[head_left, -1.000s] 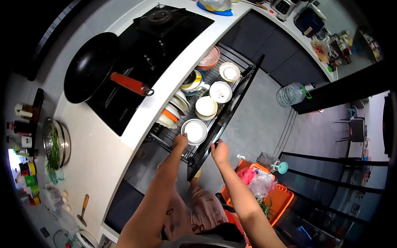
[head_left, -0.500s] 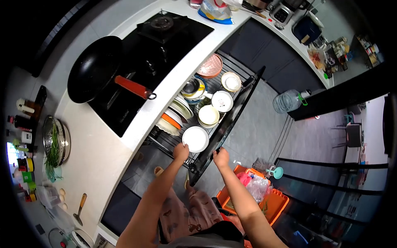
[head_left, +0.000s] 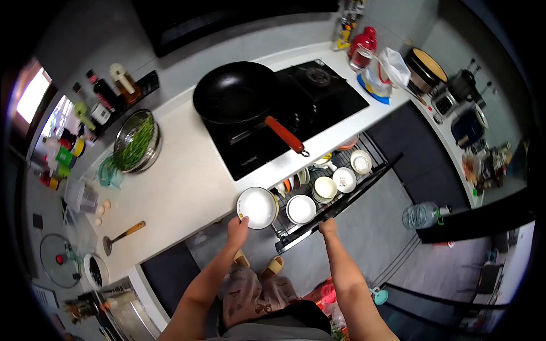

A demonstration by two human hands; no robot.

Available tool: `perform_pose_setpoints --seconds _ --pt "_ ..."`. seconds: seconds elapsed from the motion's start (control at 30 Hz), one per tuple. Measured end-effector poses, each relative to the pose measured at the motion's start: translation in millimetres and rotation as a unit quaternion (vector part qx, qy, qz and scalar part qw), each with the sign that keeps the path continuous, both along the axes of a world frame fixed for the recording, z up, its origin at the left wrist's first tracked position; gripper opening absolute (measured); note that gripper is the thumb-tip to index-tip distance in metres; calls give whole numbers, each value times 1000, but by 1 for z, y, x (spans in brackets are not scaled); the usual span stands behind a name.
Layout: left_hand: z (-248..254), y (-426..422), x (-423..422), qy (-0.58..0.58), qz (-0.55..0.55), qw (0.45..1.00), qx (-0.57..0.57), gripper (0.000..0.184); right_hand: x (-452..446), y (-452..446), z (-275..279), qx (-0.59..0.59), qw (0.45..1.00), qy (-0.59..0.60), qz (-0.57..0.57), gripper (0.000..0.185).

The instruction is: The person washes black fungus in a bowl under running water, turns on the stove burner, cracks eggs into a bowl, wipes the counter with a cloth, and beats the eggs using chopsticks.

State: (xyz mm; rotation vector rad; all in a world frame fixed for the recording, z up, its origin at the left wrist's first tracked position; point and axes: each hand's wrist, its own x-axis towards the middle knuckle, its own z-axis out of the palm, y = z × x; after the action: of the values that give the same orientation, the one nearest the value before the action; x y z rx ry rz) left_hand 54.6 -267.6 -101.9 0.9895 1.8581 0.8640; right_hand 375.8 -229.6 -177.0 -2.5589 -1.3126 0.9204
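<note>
A white bowl (head_left: 257, 208) with a dark rim is in my left hand (head_left: 238, 232), thumb over its near edge. It is held up beside the counter edge, left of the pulled-out dish drawer (head_left: 282, 248). My right hand (head_left: 328, 226) is closed on the top edge of the drawer front. Inside the drawer rack, another white bowl (head_left: 301, 209) sits nearest, with stacked cream bowls (head_left: 325, 188), a white bowl with a printed mark (head_left: 344, 179) and a small bowl (head_left: 360, 162) behind it. Upright plates (head_left: 301, 178) are partly hidden under the counter.
A black wok (head_left: 236, 91) with a red handle rests on the black cooktop (head_left: 250, 149). On the counter (head_left: 182, 176) are a colander (head_left: 156, 149) of green stalks, eggs (head_left: 101, 211) and a wooden-handled ladle (head_left: 126, 233). A large water bottle (head_left: 420, 216) stands on the floor.
My left hand has lifted the white bowl out of the drawer toward the counter. The drawer sits further in, my right hand still on its front. The view has turned toward the counter.
</note>
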Motion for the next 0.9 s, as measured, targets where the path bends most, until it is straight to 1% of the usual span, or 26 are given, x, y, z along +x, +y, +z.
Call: perform_pose_setpoints --seconds 0.07,0.17,0.27,0.3,0.33,0.37,0.43,0.5,0.57,0.67,0.73,0.77,0.87,0.9 --pt "6 -7 -19 2 54 998 21 28 -8 14 2 9 999 -5 49 27" --pt "9 -17 -49 -28 121 992 19 27 -29 34 10 3 999 -1 45 29" --pt "17 -26 -84 -51 165 985 -7 27 -64 43 13 59 996 -49 49 40" --pt "19 -27 -96 -39 172 984 -7 27 -79 48 15 79 994 -63 48 44" --pt "20 -28 -109 -28 178 984 -7 28 -109 43 50 101 992 -72 1 58" --pt "22 -29 -121 -17 183 983 -11 28 -126 42 45 193 977 -75 45 63" --pt "33 -28 -147 46 171 984 -20 29 -173 38 61 340 932 -18 121 57" --pt "39 -30 -176 92 168 981 -34 29 -221 34 83 422 878 85 207 51" --pt "36 -29 -205 117 176 976 -44 30 -269 27 96 416 861 147 252 43" --pt "43 -34 -247 131 172 975 -52 31 -332 18 106 385 847 174 323 38" --pt "32 -34 -277 105 181 975 -73 32 -371 15 107 346 846 209 347 34" --pt "24 -34 -293 91 185 975 -85 32 -390 13 107 332 848 225 346 33" --pt "34 -31 -322 109 168 972 -124 33 -440 9 114 285 857 261 341 29" --pt "34 -29 -330 118 168 971 -126 33 -454 8 119 294 852 261 346 29"
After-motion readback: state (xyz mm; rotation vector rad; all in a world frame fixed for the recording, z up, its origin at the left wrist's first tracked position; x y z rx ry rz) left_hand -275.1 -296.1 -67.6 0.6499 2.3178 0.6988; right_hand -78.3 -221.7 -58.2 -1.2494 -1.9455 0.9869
